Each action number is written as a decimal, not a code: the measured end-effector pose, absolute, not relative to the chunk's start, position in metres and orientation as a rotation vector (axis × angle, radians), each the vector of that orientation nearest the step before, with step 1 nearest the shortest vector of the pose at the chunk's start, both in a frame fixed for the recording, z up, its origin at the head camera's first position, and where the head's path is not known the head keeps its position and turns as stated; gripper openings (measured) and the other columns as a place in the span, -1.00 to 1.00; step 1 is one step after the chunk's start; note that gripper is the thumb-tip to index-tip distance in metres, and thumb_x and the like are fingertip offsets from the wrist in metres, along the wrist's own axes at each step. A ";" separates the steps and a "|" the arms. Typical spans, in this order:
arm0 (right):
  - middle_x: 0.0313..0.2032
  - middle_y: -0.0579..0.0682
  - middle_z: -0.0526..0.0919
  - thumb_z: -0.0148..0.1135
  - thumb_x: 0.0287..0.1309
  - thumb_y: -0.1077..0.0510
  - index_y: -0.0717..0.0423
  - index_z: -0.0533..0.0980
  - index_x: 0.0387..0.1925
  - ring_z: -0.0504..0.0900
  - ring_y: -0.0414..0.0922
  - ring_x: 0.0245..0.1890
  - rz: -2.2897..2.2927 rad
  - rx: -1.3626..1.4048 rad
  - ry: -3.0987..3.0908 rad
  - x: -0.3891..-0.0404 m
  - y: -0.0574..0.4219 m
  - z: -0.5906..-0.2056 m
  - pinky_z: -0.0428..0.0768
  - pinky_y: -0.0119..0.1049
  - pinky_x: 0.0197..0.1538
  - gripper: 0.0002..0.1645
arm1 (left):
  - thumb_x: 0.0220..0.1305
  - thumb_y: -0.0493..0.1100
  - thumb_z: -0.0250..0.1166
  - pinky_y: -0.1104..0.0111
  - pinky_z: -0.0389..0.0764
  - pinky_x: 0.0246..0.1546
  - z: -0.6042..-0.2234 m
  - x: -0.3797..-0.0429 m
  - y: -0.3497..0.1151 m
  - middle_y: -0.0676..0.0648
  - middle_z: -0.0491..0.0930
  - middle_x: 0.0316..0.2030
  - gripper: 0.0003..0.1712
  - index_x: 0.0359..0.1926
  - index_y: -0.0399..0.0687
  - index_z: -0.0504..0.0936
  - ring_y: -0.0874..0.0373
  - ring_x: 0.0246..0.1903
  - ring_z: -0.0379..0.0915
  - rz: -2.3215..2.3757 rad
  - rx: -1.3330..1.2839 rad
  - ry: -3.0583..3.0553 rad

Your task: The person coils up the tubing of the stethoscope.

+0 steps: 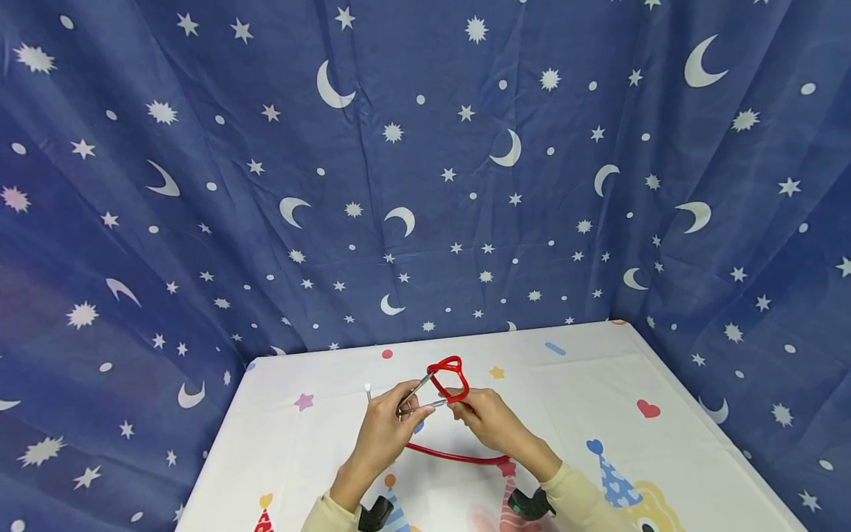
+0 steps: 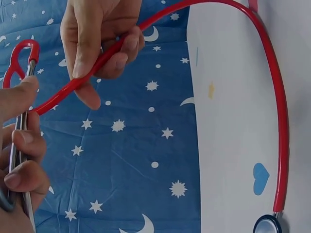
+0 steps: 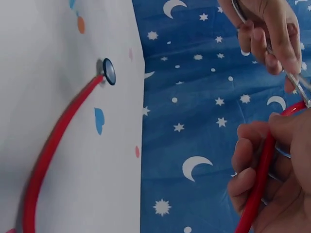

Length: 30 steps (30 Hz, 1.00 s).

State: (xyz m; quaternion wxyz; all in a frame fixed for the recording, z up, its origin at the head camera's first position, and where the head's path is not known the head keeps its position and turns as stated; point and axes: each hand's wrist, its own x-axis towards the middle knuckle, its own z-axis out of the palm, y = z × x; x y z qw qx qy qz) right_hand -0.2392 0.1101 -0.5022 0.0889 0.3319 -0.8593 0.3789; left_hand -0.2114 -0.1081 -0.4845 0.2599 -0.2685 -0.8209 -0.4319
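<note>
A stethoscope with red tubing (image 1: 459, 459) is held up over the table by both hands. My left hand (image 1: 385, 425) grips its metal ear tubes (image 2: 17, 141), fingers curled around them. A white ear tip (image 1: 368, 387) pokes out above that hand. My right hand (image 1: 492, 421) pinches the red tube near the ear tubes, its fingers bent around the tube in the right wrist view. Beyond the hands, the red Y-shaped part loops upward. The rest of the tube droops to the tabletop, where the round chest piece (image 3: 109, 72) lies; the left hand hides it in the head view.
A white tablecloth (image 1: 565, 384) printed with stars, hearts and party hats covers the table. Behind and at both sides hangs a blue curtain (image 1: 425, 185) with moons and stars. Black wrist devices (image 1: 530, 505) sit beneath both wrists.
</note>
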 end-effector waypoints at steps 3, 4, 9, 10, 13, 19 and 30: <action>-0.57 -0.21 0.52 0.19 0.33 0.18 0.06 0.57 -0.28 0.37 -0.44 -0.58 1.105 0.984 -2.528 -0.235 0.110 -0.506 0.47 -0.54 -0.50 -0.94 | 0.09 -0.16 0.48 0.61 0.31 -0.64 -0.484 -0.212 -0.108 0.17 0.51 -0.56 -0.59 -0.04 -0.19 0.62 0.48 -0.61 0.23 -1.159 -0.675 -2.238; -0.57 -0.22 0.51 0.18 0.34 0.18 0.06 0.57 -0.30 0.36 -0.45 -0.58 1.096 0.981 -2.518 -0.234 0.111 -0.508 0.45 -0.55 -0.51 -0.92 | 0.08 -0.16 0.49 0.60 0.32 -0.64 -0.484 -0.212 -0.108 0.17 0.51 -0.55 -0.58 -0.05 -0.20 0.62 0.48 -0.61 0.24 -1.157 -0.657 -2.245; -0.58 -0.16 0.52 0.15 0.37 0.16 0.17 0.61 -0.12 0.31 -0.45 -0.59 1.077 0.980 -2.523 -0.229 0.112 -0.513 0.40 -0.56 -0.52 -0.81 | 0.07 -0.15 0.50 0.58 0.35 -0.62 -0.485 -0.214 -0.110 0.16 0.52 -0.55 -0.54 -0.03 -0.26 0.61 0.48 -0.60 0.25 -1.153 -0.597 -2.243; -0.57 -0.17 0.52 0.15 0.37 0.16 0.17 0.61 -0.07 0.31 -0.45 -0.59 1.073 0.983 -2.536 -0.228 0.113 -0.513 0.40 -0.56 -0.51 -0.78 | 0.07 -0.15 0.50 0.58 0.36 -0.62 -0.485 -0.215 -0.110 0.15 0.53 -0.55 -0.53 -0.02 -0.26 0.61 0.48 -0.60 0.25 -1.151 -0.582 -2.241; -0.56 -0.21 0.51 0.15 0.37 0.17 0.19 0.59 0.03 0.32 -0.45 -0.58 1.083 0.993 -2.576 -0.224 0.114 -0.513 0.42 -0.56 -0.51 -0.71 | 0.06 -0.18 0.50 0.58 0.36 -0.62 -0.484 -0.216 -0.114 0.13 0.53 -0.56 -0.53 -0.02 -0.28 0.61 0.47 -0.61 0.26 -1.137 -0.540 -2.227; -0.54 -0.25 0.52 0.16 0.36 0.17 0.16 0.59 0.06 0.32 -0.44 -0.57 1.056 0.975 -2.609 -0.219 0.117 -0.509 0.40 -0.55 -0.49 -0.69 | 0.05 -0.19 0.52 0.60 0.35 -0.60 -0.484 -0.219 -0.118 0.12 0.53 -0.57 -0.53 -0.03 -0.29 0.63 0.45 -0.62 0.26 -1.090 -0.476 -2.227; -0.50 -0.23 0.59 0.15 0.37 0.12 0.13 0.59 0.05 0.40 -0.45 -0.51 1.038 0.978 -2.627 -0.211 0.122 -0.509 0.46 -0.53 -0.40 -0.70 | 0.04 -0.17 0.53 0.57 0.35 -0.61 -0.488 -0.221 -0.120 0.13 0.52 -0.58 -0.53 -0.02 -0.24 0.64 0.44 -0.62 0.26 -1.037 -0.404 -2.265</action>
